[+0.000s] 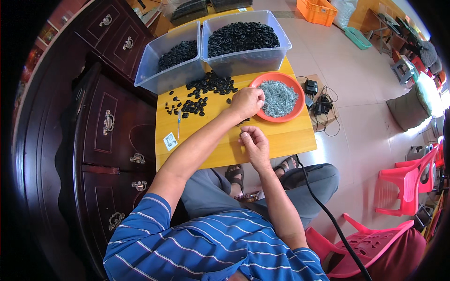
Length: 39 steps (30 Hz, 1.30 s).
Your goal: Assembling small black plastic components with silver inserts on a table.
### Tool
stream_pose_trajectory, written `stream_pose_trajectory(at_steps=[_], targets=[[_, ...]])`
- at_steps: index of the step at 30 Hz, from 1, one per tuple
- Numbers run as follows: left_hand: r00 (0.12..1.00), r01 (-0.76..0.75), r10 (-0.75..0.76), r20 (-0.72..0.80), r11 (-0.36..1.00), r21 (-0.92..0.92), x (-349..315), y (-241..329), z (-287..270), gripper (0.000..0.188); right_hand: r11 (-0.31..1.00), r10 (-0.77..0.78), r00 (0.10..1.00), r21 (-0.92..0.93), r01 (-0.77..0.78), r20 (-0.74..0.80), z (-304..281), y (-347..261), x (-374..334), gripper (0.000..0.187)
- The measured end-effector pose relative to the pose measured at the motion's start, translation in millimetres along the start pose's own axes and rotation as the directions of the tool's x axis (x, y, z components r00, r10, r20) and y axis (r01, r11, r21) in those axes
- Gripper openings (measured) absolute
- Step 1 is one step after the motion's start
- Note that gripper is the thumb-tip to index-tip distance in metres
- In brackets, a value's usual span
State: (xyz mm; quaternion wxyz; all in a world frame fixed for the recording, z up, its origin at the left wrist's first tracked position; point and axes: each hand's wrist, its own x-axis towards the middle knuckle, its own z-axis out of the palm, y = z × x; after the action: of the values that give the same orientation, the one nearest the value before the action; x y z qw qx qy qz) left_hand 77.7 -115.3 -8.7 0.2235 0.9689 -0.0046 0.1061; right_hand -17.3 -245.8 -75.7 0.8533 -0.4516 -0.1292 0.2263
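Observation:
A red-orange round bowl (pixel 300 110) full of small silvery metal pieces (pixel 280 98) stands at the right of the yellow tabletop. My left hand (pixel 248 102) is at the bowl's left rim, its fingers closed together; anything between them is hidden. Closer to me, above the table's front part, my right hand (pixel 256 145) has thumb and fingers pinched. A tiny dark bit shows at its fingertips, too small to name. Small black oval pieces (pixel 213 84) lie scattered left of the bowl, a few of them partly covered by my hands.
Two clear plastic bins (pixel 248 60) of black pieces stand at the table's far side. A thin screwdriver-like tool (pixel 178 122) and a white label (pixel 170 141) lie at left. Dark wooden drawers (pixel 105 122) border the left. A pink plastic chair (pixel 370 246) stands at right.

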Motion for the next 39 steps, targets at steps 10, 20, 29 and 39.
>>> stream_pose_trajectory(at_steps=[10, 20, 29, 39], targets=[[1.000, 0.027, -0.028, -0.010, 0.992, -0.125, -5, -2, 0, 0.009, 1.000, 0.004, 1.000, -0.012, -0.004, -0.017, 1, -1, 0, 0.019], [1.000, 0.001, 0.000, 0.005, 0.950, -0.311, -9, -15, 4, 0.013, 1.000, 0.002, 1.000, 0.003, -0.002, -0.005, -1, 1, 1, 0.018], [0.998, 0.063, -0.055, 0.035, 0.950, -0.305, -11, -11, 1, 0.016, 1.000, 0.007, 1.000, -0.011, -0.007, -0.014, 1, -2, 2, 0.016], [0.997, 0.076, -0.065, 0.047, 0.949, -0.306, -12, -11, 0, 0.018, 1.000, 0.009, 1.000, 0.004, -0.009, -0.015, 2, -3, 0, 0.016]])
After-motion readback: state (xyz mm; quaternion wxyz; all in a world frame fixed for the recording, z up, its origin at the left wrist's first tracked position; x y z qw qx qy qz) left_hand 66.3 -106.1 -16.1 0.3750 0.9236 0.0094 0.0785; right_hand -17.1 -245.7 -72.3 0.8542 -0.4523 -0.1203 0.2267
